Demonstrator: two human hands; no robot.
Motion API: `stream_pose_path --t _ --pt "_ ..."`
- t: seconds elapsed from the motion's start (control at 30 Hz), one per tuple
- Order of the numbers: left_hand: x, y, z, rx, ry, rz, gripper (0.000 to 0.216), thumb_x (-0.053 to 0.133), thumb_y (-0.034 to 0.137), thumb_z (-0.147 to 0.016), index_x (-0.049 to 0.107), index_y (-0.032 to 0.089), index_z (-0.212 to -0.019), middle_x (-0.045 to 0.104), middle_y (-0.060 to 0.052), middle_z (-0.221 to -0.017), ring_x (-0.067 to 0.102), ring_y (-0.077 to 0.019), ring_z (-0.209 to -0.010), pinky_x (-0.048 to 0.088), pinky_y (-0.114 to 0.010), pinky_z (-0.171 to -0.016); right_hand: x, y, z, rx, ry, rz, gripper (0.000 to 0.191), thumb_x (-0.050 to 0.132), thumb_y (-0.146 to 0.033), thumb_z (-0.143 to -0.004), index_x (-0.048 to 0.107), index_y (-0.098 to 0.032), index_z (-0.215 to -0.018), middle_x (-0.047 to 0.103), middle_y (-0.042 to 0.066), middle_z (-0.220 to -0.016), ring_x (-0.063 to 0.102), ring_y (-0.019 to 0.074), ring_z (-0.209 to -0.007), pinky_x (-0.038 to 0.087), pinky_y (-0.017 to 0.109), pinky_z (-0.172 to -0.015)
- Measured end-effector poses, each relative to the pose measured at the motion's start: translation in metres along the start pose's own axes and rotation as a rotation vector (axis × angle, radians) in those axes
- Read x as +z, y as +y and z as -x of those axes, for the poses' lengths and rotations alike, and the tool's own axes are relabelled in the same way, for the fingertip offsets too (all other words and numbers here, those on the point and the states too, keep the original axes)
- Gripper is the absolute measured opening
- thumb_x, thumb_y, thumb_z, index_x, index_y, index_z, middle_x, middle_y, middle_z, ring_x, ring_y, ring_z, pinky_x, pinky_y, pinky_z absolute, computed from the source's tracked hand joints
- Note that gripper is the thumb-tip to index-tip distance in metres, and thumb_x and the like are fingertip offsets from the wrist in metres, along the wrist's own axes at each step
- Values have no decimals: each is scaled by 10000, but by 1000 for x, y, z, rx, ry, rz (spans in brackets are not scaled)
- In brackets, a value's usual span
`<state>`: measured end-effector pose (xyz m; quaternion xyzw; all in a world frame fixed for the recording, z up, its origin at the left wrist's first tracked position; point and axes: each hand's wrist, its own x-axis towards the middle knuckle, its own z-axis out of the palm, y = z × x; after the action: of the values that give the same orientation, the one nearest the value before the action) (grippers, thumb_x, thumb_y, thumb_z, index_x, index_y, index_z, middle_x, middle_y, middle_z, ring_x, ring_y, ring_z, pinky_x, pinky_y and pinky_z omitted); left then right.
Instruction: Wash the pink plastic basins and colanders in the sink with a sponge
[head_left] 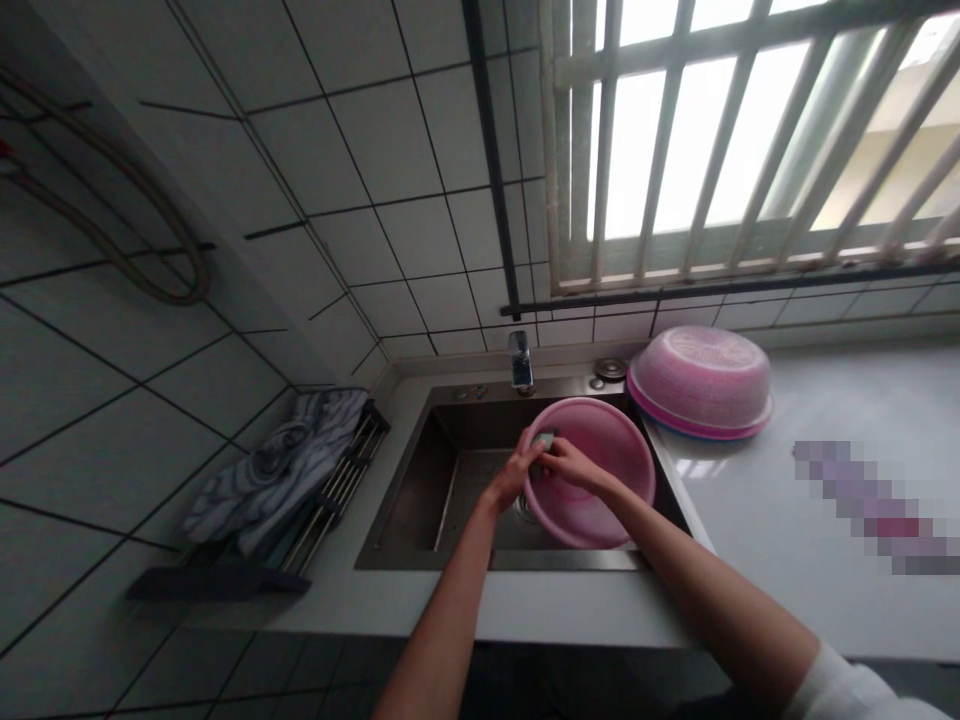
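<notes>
Pink basin [611, 485] is leaning at 3 o'clock in the sink [420, 490]; the left hand [516, 472] is pinching a grey-green pad [545, 440] at its 9 o'clock rim, while the right hand [570, 466] is curling tightly over that rim. Bracing the rim firmly while rubbing is probably serving best. One basin, one pad and one upturned basket [701, 380] at 1 o'clock are showing.

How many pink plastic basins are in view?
2. One pink basin tilts in the sink; an upturned basin sits on the counter. A darker rim under it may be a third.
</notes>
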<state>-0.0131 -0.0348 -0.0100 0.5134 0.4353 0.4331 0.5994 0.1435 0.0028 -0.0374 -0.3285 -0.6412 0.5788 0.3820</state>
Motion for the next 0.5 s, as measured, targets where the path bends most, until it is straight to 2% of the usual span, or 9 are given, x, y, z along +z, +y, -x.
stream_pose_path --t 0.1,0.17,0.27,0.4,0.43,0.5 --pt "-7 7 8 -76 -99 154 640 727 475 -818 510 239 -1372 657 -91 -1243 650 -265 -1116 497 -398 -981 13 -1 5 -16 -93 48 236 683 -393 -816 647 -162 -787 631 28 -716 544 153 -639 422 251 -582" --pt "-9 11 10 -79 -105 190 616 741 470 -809 521 236 -1334 651 -92 -1247 653 -256 -1113 498 -379 -975 17 -2 5 -54 -108 52 199 683 -352 -809 674 -157 -849 668 42 -798 570 166 -694 444 259 -625" --pt "-6 13 8 -49 -38 110 595 711 500 -843 521 239 -1343 625 -99 -1329 590 -282 -1241 436 -408 -1073 10 -3 -1 -92 -43 34 205 659 -352 -811 679 -151 -853 676 48 -823 578 174 -723 452 268 -653" --pt "1 11 2 62 26 -72 646 669 524 -876 492 264 -1440 489 -85 -1535 407 -305 -1443 276 -433 -1209 -8 -2 -8 -55 232 13 241 635 -388 -812 660 -148 -821 639 33 -750 546 165 -688 444 267 -633" --pt "2 10 1 94 33 -112 653 665 530 -877 497 260 -1447 467 -84 -1557 374 -303 -1467 240 -428 -1228 -9 -1 -9 -43 257 3 246 634 -394 -813 658 -149 -828 634 29 -742 541 161 -679 442 264 -626" --pt "3 8 -1 146 58 -170 644 645 550 -883 525 244 -1436 475 -89 -1554 355 -298 -1482 194 -421 -1247 -6 0 -7 -20 165 -8 252 638 -401 -821 654 -149 -832 624 23 -716 532 152 -646 432 257 -598"
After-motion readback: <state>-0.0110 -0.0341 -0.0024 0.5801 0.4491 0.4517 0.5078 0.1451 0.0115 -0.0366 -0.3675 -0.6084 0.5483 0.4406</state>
